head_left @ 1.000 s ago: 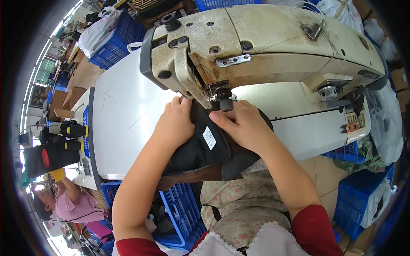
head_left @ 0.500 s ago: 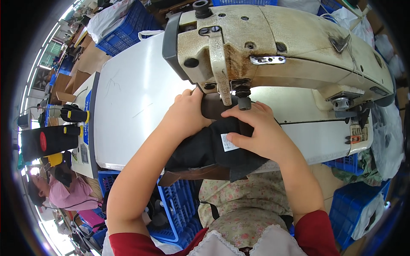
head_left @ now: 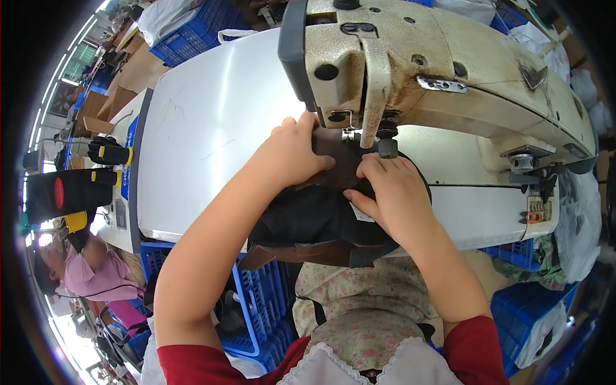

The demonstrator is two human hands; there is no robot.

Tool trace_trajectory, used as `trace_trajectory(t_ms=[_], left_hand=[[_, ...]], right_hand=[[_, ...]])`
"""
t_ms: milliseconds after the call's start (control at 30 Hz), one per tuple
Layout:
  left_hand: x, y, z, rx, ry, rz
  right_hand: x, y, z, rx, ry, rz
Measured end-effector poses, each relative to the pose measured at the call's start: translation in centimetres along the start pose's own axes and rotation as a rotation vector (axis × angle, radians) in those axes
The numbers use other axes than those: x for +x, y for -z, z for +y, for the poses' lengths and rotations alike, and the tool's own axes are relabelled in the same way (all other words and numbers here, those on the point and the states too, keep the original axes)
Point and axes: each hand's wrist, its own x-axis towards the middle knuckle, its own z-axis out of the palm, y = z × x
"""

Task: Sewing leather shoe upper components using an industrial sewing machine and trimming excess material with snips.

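Observation:
A black and brown fabric piece (head_left: 301, 215) lies bunched on the sewing table, its front part hanging over the near edge. Its brown panel (head_left: 338, 154) reaches under the sewing machine (head_left: 410, 45), at the presser foot (head_left: 348, 134). My left hand (head_left: 297, 151) grips the panel's left side, thumb on top and fingertips partly hidden behind the machine head. On the right, my right hand (head_left: 393, 189) holds the piece with bent fingers and thumb close to the foot. A white label (head_left: 361, 213) shows partly beneath that thumb.
The white tabletop (head_left: 192, 141) extends left, with loose threads on it. Blue crates (head_left: 260, 308) stand below its near edge, others (head_left: 526, 321) at the lower right. Thread spools (head_left: 109, 154) stand at the left. A person in pink (head_left: 99, 269) sits farther left.
The view has shifted, so the machine appears farther right and higher. My left thumb now lies on the brown panel, and my right hand covers more of the label.

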Motion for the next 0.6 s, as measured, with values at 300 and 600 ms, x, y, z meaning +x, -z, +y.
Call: trace_trajectory(t_ms=[300, 600], left_hand=[[1.1, -0.3, -0.3, -0.034, 0.056, -0.074], [1.2, -0.8, -0.4, -0.035, 0.001, 0.019]], right_hand=[[-0.2, -0.7, 0.8, 0.039, 0.045, 0.0], [-0.4, -1.2, 1.2, 0.073, 0.048, 0.033]])
